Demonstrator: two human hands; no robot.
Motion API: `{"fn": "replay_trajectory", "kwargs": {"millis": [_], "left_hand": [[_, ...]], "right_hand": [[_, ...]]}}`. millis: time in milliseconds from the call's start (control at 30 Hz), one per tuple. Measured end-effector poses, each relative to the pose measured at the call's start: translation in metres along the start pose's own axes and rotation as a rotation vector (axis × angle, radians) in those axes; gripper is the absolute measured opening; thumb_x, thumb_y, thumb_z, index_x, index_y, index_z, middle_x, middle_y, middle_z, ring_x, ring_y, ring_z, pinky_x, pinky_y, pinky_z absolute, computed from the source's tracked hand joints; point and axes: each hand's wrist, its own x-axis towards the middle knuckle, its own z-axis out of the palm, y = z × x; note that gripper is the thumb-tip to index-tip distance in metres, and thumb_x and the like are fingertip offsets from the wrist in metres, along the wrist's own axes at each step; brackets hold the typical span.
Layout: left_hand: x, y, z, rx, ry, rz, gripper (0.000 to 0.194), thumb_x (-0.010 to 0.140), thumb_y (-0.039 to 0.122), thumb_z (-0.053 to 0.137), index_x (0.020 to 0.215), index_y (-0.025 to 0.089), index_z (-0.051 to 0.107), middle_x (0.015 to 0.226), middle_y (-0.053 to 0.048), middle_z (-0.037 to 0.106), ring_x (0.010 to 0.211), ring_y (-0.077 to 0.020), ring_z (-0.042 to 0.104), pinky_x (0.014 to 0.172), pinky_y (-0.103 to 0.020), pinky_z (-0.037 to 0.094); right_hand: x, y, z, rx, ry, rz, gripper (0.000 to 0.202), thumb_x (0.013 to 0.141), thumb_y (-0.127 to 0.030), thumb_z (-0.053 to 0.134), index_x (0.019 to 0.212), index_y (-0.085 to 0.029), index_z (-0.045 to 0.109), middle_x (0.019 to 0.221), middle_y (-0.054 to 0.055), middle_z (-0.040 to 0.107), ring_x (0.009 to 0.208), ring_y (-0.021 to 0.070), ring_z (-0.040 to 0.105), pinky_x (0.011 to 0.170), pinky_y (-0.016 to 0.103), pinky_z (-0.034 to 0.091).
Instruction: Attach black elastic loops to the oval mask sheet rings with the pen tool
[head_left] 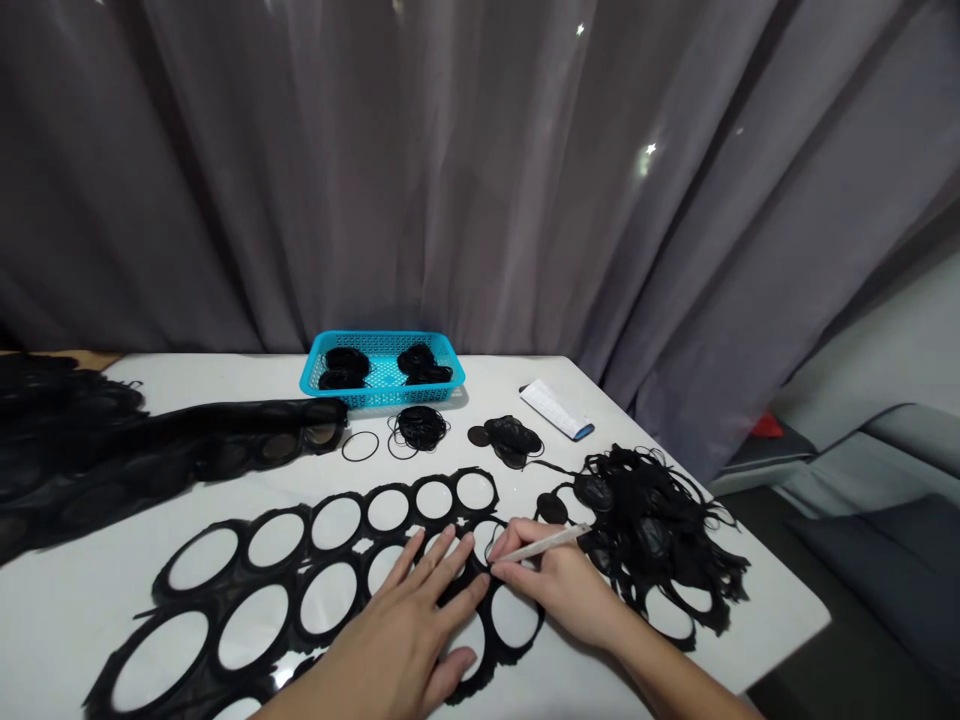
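A black sheet with rows of large round holes lies flat on the white table. My left hand rests on it palm down, fingers spread across its right part. Close by, my right hand pinches a slim, pale, pen-like tool, whose lower end points toward a hole near my left fingertips. Its tip is hidden by my fingers. A thin black loop curves around that hole beside my right fingertips; I cannot tell whether it is loose.
A blue basket holds bundles of black rings. A single ring, a ring bundle, black discs and a white packet lie in front. Black scraps pile up at right; more black sheet lies left.
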Motion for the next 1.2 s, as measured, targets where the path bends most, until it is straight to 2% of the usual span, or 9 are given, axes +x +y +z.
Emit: {"fn": "replay_trajectory", "kwargs": {"millis": [167,300,400,533,833,1000,1100,1200], "left_hand": [[0.001,-0.002,0.003,-0.037,-0.022,-0.005,0.07,0.094,0.035,0.056,0.154,0.037,0.021,0.157,-0.007,0.022,0.144,-0.0331,0.029,0.112,-0.06,0.04],[0.003,-0.003,0.003,-0.048,-0.042,-0.005,0.07,0.094,0.037,0.054,0.155,0.037,0.02,0.157,-0.007,0.021,0.144,-0.0338,0.027,0.111,-0.061,0.039],[0.002,-0.003,0.003,-0.023,-0.015,0.014,0.069,0.094,0.038,0.053,0.155,0.036,0.02,0.157,-0.007,0.022,0.143,-0.0335,0.029,0.11,-0.061,0.041],[0.001,-0.004,0.005,0.029,0.019,0.035,0.068,0.094,0.039,0.054,0.154,0.034,0.024,0.156,-0.008,0.024,0.142,-0.0332,0.031,0.108,-0.059,0.044],[0.0,-0.006,0.009,0.069,0.067,0.055,0.062,0.092,0.039,0.056,0.15,0.03,0.035,0.157,-0.008,0.025,0.142,-0.0343,0.034,0.106,-0.059,0.047],[-0.001,-0.006,0.013,0.012,0.085,0.048,0.071,0.091,0.037,0.059,0.154,0.033,0.025,0.158,-0.007,0.024,0.143,-0.0339,0.033,0.109,-0.059,0.045],[-0.001,-0.006,0.014,0.025,0.084,0.05,0.074,0.092,0.038,0.057,0.155,0.033,0.02,0.158,-0.007,0.023,0.143,-0.0335,0.033,0.108,-0.059,0.046],[-0.002,-0.005,0.012,0.043,0.074,0.049,0.07,0.093,0.039,0.054,0.155,0.034,0.021,0.158,-0.008,0.021,0.144,-0.0335,0.031,0.106,-0.059,0.047]], "right_hand": [[0.0,0.003,0.0,-0.011,-0.012,-0.016,0.015,0.083,-0.017,0.065,0.069,-0.02,0.059,0.083,-0.005,0.066,0.084,0.0085,0.059,0.079,0.017,0.04],[-0.002,0.002,-0.002,-0.104,-0.027,-0.075,0.015,0.088,-0.021,0.064,0.073,-0.021,0.061,0.087,-0.006,0.065,0.085,0.0066,0.057,0.079,0.016,0.039],[-0.003,0.0,-0.002,-0.156,-0.028,-0.103,0.019,0.09,-0.022,0.06,0.072,-0.022,0.06,0.089,-0.007,0.065,0.087,0.0058,0.058,0.08,0.015,0.039],[0.0,-0.001,-0.003,-0.152,-0.019,-0.072,0.021,0.086,-0.016,0.062,0.066,-0.02,0.059,0.088,-0.007,0.067,0.086,0.0057,0.06,0.08,0.015,0.04],[0.004,0.0,-0.006,-0.09,-0.029,-0.028,0.014,0.086,-0.023,0.062,0.072,-0.021,0.063,0.091,-0.005,0.07,0.088,0.0071,0.062,0.08,0.016,0.04],[0.006,-0.001,-0.008,-0.109,-0.04,-0.02,0.015,0.087,-0.021,0.062,0.072,-0.02,0.063,0.091,-0.005,0.069,0.088,0.0069,0.061,0.078,0.015,0.04],[0.0,-0.002,-0.003,-0.201,-0.045,-0.055,0.019,0.089,-0.018,0.061,0.07,-0.02,0.06,0.091,-0.005,0.067,0.088,0.0065,0.06,0.08,0.016,0.04],[-0.009,0.0,0.006,-0.462,-0.057,-0.163,0.012,0.091,-0.018,0.055,0.084,-0.023,0.062,0.098,-0.003,0.066,0.095,0.0099,0.058,0.088,0.02,0.04]]}}
